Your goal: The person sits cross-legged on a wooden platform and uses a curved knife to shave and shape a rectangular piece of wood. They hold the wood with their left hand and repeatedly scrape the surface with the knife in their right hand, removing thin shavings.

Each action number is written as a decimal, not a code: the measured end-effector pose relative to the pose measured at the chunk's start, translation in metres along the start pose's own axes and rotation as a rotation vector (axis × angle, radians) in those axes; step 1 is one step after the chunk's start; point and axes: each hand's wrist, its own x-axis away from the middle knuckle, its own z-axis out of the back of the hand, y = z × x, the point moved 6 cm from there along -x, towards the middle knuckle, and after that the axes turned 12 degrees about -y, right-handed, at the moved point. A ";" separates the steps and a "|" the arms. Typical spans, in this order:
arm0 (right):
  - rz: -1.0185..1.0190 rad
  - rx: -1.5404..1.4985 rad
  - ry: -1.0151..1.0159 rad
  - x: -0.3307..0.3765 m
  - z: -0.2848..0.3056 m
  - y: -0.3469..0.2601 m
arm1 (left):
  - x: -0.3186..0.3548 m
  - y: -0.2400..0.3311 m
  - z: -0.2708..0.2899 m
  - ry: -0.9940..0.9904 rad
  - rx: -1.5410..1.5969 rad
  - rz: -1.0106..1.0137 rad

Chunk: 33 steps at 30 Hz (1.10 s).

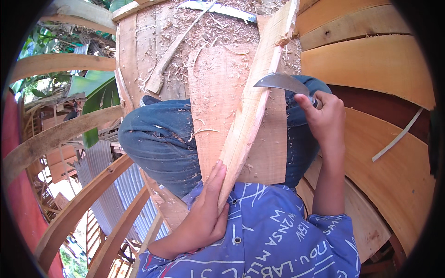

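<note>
A long, narrow wooden plank [246,111] slants up from my waist toward the upper right, with a rough, splintered patch near its far end. My left hand [214,201] grips the plank's near end against my shirt, fingers along its left side. In my right hand [323,116] is a curved knife [283,82], held by its handle. Its blade points left and lies across the plank's right edge, above its middle. Under the plank, a wide flat board [218,99] rests across my lap between my bent knees.
Wood shavings [185,55] litter the plank floor ahead. There lie a thin tapered stick [174,55] and a long whitish blade-like strip [222,9]. Curved wooden slats [65,125] form an open railing at left. Wide boards [366,60] wall the right side, with a pale strip [398,134] against them.
</note>
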 end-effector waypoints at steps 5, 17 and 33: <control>-0.015 0.096 0.062 0.000 0.006 -0.003 | -0.001 -0.003 0.003 0.003 0.027 -0.021; 0.197 -0.046 -0.111 0.048 -0.011 -0.013 | -0.003 -0.007 0.004 -0.014 0.043 -0.041; -0.071 0.067 0.023 0.004 0.000 0.016 | -0.001 -0.006 0.000 -0.013 -0.011 -0.036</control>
